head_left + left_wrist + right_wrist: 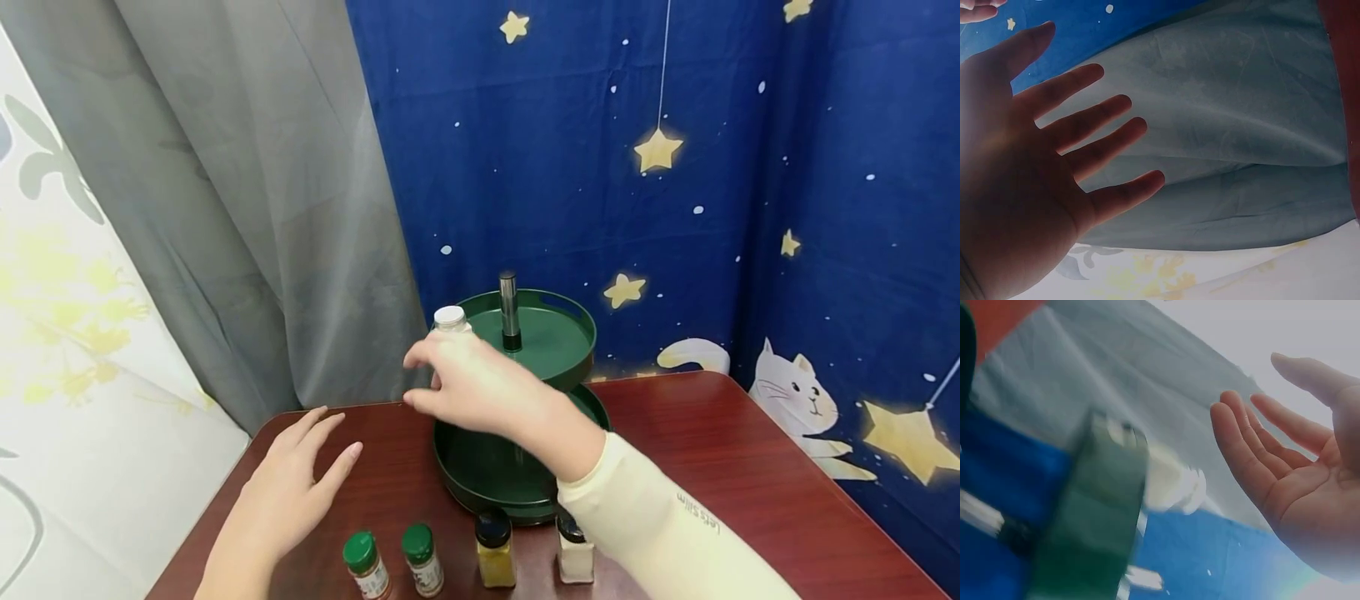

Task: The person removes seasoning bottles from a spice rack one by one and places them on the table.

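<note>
My right hand [480, 379] hovers before the left side of a green two-tier round tray stand [558, 350], its fingers loosely bent with nothing between them. Behind it, a white-lidded bottle [450, 317] is on the upper tier, its lower part covered by the hand. The right wrist view shows this bottle [1169, 481] blurred and apart from the open fingers [1241, 450]. To the left, my left hand [288, 479] is held above the table with spread fingers, touching nothing. In the left wrist view its palm [1022, 187] is bare.
Along the table's [675, 442] near side stand two green-capped shakers, one on the left [367, 567] and one beside it [423, 560], a black-capped yellow spice jar [496, 550], and a black-capped white jar [576, 557]. Grey and blue curtains [525, 167] hang behind.
</note>
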`<state>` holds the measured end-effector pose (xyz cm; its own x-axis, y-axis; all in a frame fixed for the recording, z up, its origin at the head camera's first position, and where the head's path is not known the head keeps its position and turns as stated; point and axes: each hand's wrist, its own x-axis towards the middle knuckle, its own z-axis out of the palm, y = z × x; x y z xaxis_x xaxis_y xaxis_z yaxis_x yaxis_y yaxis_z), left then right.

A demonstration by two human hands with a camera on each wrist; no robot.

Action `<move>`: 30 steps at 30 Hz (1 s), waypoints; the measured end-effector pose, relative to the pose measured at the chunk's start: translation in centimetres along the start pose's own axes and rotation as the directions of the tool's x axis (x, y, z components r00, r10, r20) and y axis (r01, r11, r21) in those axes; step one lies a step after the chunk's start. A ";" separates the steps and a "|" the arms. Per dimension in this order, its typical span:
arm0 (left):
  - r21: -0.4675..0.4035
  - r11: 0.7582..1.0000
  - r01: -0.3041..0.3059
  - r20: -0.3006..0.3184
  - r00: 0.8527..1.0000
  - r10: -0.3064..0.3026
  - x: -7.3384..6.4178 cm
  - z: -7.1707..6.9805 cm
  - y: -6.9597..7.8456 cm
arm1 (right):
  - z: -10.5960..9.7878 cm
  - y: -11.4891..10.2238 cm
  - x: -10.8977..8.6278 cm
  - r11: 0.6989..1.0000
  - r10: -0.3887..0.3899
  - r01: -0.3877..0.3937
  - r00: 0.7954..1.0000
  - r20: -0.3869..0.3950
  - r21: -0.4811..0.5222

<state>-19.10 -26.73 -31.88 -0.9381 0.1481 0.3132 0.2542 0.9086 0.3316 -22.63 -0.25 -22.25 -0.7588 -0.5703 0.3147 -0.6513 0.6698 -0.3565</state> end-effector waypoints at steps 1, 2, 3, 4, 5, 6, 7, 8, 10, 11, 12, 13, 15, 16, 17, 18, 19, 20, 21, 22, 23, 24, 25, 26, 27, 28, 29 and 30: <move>0.000 1.000 -0.001 -0.003 1.000 0.001 0.0 0.1 0.0 | -0.6 0.2 0.3 1.000 0.009 -0.009 1.000 -0.005 -0.004; 0.000 1.000 -0.002 -0.006 1.000 0.002 0.0 0.1 0.0 | -1.1 0.4 0.6 1.000 0.022 -0.022 1.000 -0.006 -0.011; 0.000 1.000 -0.003 -0.009 1.000 0.003 0.0 0.1 0.0 | -1.6 0.7 0.9 0.999 0.029 -0.030 1.000 -0.009 -0.021; 0.001 1.000 -0.003 -0.011 1.000 0.003 0.0 0.2 0.0 | -2.0 0.9 1.3 0.999 0.039 -0.039 0.999 -0.009 -0.028; 0.002 1.000 -0.004 -0.013 1.000 0.005 0.1 0.2 0.0 | -2.4 1.1 1.6 0.998 0.049 -0.050 0.999 -0.010 -0.039; 0.002 1.000 -0.005 -0.015 1.000 0.006 0.1 0.2 0.0 | -2.8 1.4 2.0 0.997 0.059 -0.059 0.998 -0.011 -0.056; 0.002 1.000 -0.007 -0.015 1.000 0.007 0.1 0.2 0.1 | -3.1 1.6 2.3 0.995 0.070 -0.070 0.998 -0.012 -0.067; 0.001 1.000 -0.010 -0.016 1.000 0.010 0.2 0.2 0.1 | -3.3 1.8 2.6 0.994 0.080 -0.080 0.997 -0.013 -0.080; -0.003 1.000 -0.012 -0.014 1.000 0.012 0.2 0.3 0.1 | -3.7 2.2 3.1 0.991 0.095 -0.095 0.995 -0.006 -0.097; -0.005 1.000 -0.010 -0.012 1.000 0.010 0.2 0.3 0.1 | -3.9 2.4 3.3 0.989 0.103 -0.103 0.995 -0.002 -0.104; -0.007 1.000 -0.005 -0.007 1.000 0.005 0.2 0.3 0.0 | -4.0 2.6 3.6 0.988 0.110 -0.109 0.994 0.002 -0.110; -0.009 1.000 -0.002 -0.004 1.000 0.002 0.2 0.3 0.0 | -4.1 2.8 3.8 0.987 0.115 -0.114 0.993 0.004 -0.111; -0.010 1.000 0.007 0.004 1.000 -0.007 0.3 0.3 0.0 | -4.2 3.1 4.2 0.985 0.122 -0.121 0.993 0.005 -0.122; -0.009 1.000 0.013 0.009 1.000 -0.013 0.3 0.2 0.0 | -4.4 3.3 4.4 0.984 0.125 -0.124 0.992 0.005 -0.128; -0.008 1.000 0.015 0.010 1.000 -0.015 0.3 0.1 0.1 | -4.5 3.3 4.5 0.983 0.127 -0.126 0.992 0.001 -0.133; -0.007 1.000 0.016 0.012 1.000 -0.016 0.3 0.1 0.2 | -4.5 3.4 4.7 0.982 0.129 -0.128 0.992 0.000 -0.137; -0.005 1.000 0.015 0.013 1.000 -0.015 0.3 0.1 0.2 | -4.6 3.5 4.8 0.982 0.131 -0.129 0.991 0.002 -0.141; -0.003 1.000 0.015 0.014 1.000 -0.015 0.4 0.0 0.3 | -4.7 3.5 4.9 0.981 0.134 -0.131 0.991 0.006 -0.146; -0.002 1.000 0.014 0.015 1.000 -0.014 0.4 0.0 0.4 | -4.8 3.5 5.1 0.980 0.136 -0.133 0.991 0.011 -0.151; -0.002 1.000 0.012 0.014 1.000 -0.011 0.4 0.0 0.4 | -4.8 3.6 5.2 0.979 0.137 -0.133 0.990 0.015 -0.154; -0.002 1.000 0.008 0.013 1.000 -0.008 0.4 0.1 0.4 | -4.8 3.6 5.3 0.978 0.139 -0.134 0.990 0.018 -0.158; -0.002 1.000 0.007 0.013 1.000 -0.007 0.3 0.1 0.4 | -4.9 3.6 5.4 0.977 0.142 -0.137 0.990 0.022 -0.162; -0.002 1.000 0.005 0.012 1.000 -0.005 0.3 0.1 0.4 | -4.9 3.5 5.5 0.976 0.147 -0.141 0.989 0.024 -0.166; -0.002 1.000 0.003 0.011 1.000 -0.003 0.3 0.1 0.4 | -4.9 3.5 5.6 0.975 0.154 -0.148 0.988 0.025 -0.167; -0.001 1.000 0.003 0.012 1.000 -0.003 0.3 0.2 0.4 | -4.8 3.5 5.6 0.974 0.163 -0.157 0.986 0.026 -0.166; -0.001 1.000 0.002 0.010 1.000 -0.002 0.3 0.2 0.4 | -4.8 3.5 5.7 0.972 0.173 -0.166 0.985 0.026 -0.166; 0.000 1.000 0.001 0.008 1.000 -0.001 0.3 0.2 0.3 | -4.8 3.5 5.7 0.971 0.183 -0.177 0.983 0.027 -0.164; 0.000 1.000 0.000 0.007 1.000 0.000 0.4 0.2 0.3 | -4.7 3.6 5.7 0.969 0.193 -0.186 0.981 0.029 -0.162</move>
<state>-19.41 -26.33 -31.86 -0.9398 0.1510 0.3067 0.2542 0.9086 0.3315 -29.23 1.11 -17.60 -0.8701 -0.4437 0.2146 -0.4888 0.8323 -0.2614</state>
